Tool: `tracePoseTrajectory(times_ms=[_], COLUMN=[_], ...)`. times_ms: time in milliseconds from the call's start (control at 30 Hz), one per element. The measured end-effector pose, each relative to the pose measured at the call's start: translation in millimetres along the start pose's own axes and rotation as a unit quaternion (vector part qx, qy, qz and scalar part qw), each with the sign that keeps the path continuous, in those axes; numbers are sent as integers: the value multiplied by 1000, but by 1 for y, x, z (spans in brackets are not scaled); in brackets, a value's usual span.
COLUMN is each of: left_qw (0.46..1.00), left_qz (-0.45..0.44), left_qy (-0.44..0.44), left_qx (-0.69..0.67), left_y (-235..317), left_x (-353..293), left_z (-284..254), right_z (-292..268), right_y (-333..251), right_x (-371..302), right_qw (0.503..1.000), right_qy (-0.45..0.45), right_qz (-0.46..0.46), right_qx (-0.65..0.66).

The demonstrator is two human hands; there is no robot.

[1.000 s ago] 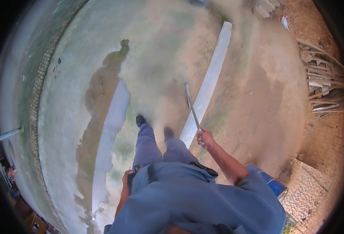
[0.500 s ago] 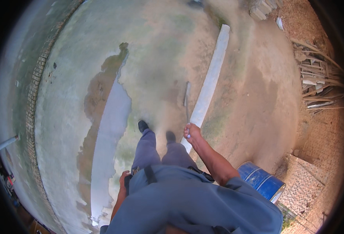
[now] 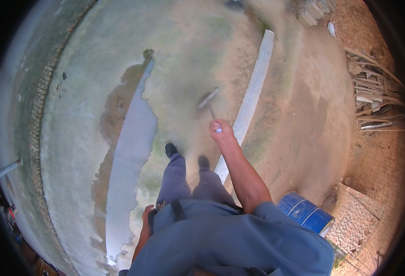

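My right hand is closed around the end of a T-shaped tool. Its white handle tip shows between my fingers. A thin shaft runs down to the tool's pale bar-shaped head, slightly blurred and low over the concrete, left of a long white strip. Whether the head touches the ground I cannot tell. My left hand hangs at my left hip beside a dark item at my waist. Its visible fingers are loosely extended, partly hidden, with nothing seen in them.
To my left lies a pale, puddle-like patch with a brown damp edge. A blue drum is at the near right. Stacked wood and pale blocks sit toward the far right. A brick edging curves along the left.
My right hand has moved forward and slightly left, off the white strip. The tool's head has swung left and now lies crosswise to its shaft. My left hand stays at my hip.
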State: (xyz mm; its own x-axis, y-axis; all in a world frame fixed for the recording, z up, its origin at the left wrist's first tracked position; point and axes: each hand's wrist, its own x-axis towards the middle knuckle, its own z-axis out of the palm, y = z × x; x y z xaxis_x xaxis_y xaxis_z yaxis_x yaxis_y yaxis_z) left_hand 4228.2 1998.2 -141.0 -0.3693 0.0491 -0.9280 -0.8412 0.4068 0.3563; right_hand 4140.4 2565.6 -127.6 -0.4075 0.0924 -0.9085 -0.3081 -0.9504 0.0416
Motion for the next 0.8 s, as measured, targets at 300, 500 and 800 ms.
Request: tracePoseTrajectory(times_ms=[300, 500, 800], left_qw=[992, 975, 993], left_qz=[-26, -69, -64], left_qy=[-21, -33, 15], left_qx=[-125, -211, -101], left_y=[50, 17, 45], left_x=[-14, -4, -20], left_z=[22, 4, 27], right_z=[-33, 22, -16], right_y=[34, 55, 20], right_x=[-11, 20, -54], right_qw=[979, 990, 934], right_qy=[121, 66, 14], right_qz=[-85, -81, -76], right_qx=[-142, -94, -350])
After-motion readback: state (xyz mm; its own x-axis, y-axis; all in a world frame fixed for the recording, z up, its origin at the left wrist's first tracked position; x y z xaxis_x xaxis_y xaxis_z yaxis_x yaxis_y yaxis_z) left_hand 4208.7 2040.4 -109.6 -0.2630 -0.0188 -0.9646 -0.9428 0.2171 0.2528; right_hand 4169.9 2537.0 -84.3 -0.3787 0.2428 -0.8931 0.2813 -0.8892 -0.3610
